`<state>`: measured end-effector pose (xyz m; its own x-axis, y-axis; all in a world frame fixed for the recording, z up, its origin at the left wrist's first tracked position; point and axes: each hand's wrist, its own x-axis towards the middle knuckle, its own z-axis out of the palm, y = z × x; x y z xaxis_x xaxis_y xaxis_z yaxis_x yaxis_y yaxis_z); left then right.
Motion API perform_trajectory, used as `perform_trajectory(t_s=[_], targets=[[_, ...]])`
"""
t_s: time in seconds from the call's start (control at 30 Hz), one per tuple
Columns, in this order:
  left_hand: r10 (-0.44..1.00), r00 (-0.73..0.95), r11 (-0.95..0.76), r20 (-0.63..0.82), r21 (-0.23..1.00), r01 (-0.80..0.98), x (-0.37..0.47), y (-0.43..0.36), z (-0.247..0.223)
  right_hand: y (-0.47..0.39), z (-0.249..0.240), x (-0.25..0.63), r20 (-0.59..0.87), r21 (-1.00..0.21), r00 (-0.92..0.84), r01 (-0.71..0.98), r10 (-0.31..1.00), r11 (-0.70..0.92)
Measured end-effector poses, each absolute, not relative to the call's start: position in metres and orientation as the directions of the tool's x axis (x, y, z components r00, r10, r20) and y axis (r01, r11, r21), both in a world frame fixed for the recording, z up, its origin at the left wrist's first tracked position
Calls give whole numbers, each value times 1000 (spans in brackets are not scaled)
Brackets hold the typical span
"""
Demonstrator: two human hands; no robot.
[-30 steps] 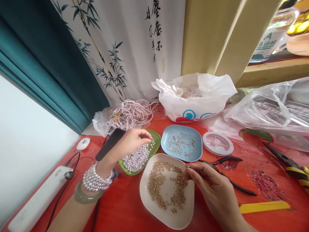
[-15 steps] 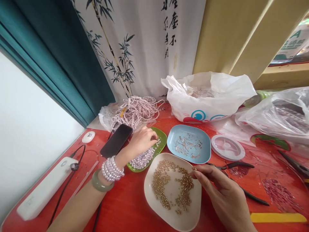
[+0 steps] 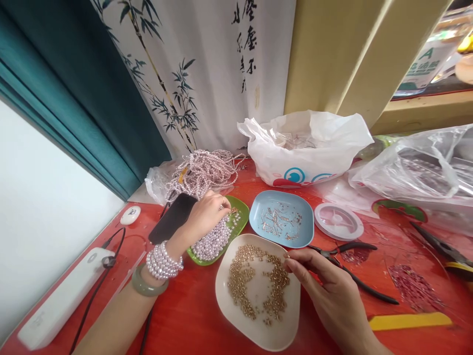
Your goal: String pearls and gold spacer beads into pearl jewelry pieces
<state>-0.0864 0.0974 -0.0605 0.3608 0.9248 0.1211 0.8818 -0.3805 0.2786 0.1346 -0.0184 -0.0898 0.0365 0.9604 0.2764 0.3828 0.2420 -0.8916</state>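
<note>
My left hand point(image 3: 209, 213), with a beaded bracelet point(image 3: 162, 261) and a green bangle point(image 3: 148, 283) at its wrist, is over the green tray point(image 3: 242, 217). Its fingertips are pinched together by the tray's far side; what they hold is too small to make out. Pale lilac pearl beads point(image 3: 212, 241) fill part of that tray, with a few gold pieces point(image 3: 233, 210) near the fingertips. At the right rim of the cream tray point(image 3: 291, 315), my right hand point(image 3: 328, 286) has thumb and forefinger pressed together on some tiny thing. Gold beads point(image 3: 240, 291) lie scattered in this tray.
Behind stand a blue tray point(image 3: 308, 222) of small metal pins, a round clear case point(image 3: 338, 220) and a white plastic bag point(image 3: 306, 160). Pliers point(image 3: 369, 286) lie right. Left are a phone point(image 3: 173, 219), pearl strands point(image 3: 207, 170) and a white power bank point(image 3: 61, 301).
The whole view has shifted, so things appear further left. My left fingertips have drawn back slightly, and gold pieces show beside them. My right hand keeps its pinch at the cream tray's rim.
</note>
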Motion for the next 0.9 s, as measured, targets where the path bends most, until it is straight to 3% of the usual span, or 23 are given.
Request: perform_trajectory(t_s=[0.13,0.4,0.7,0.9], targets=[[894,438,-448,98,236,862,-81,96,-62,-19,-89,135,274,-891,22,383,962,245],[930,351,-367,108,237,900,-84,97,-65,-19,-88,134,262,-893,9,381,965,239],[947,301,-321,113,386,865,-83,100,-71,-20,-87,135,273,-895,3,367,962,253],[958,265,-280,111,562,778,-83,103,-69,-20,-88,136,252,-903,3,361,968,234]])
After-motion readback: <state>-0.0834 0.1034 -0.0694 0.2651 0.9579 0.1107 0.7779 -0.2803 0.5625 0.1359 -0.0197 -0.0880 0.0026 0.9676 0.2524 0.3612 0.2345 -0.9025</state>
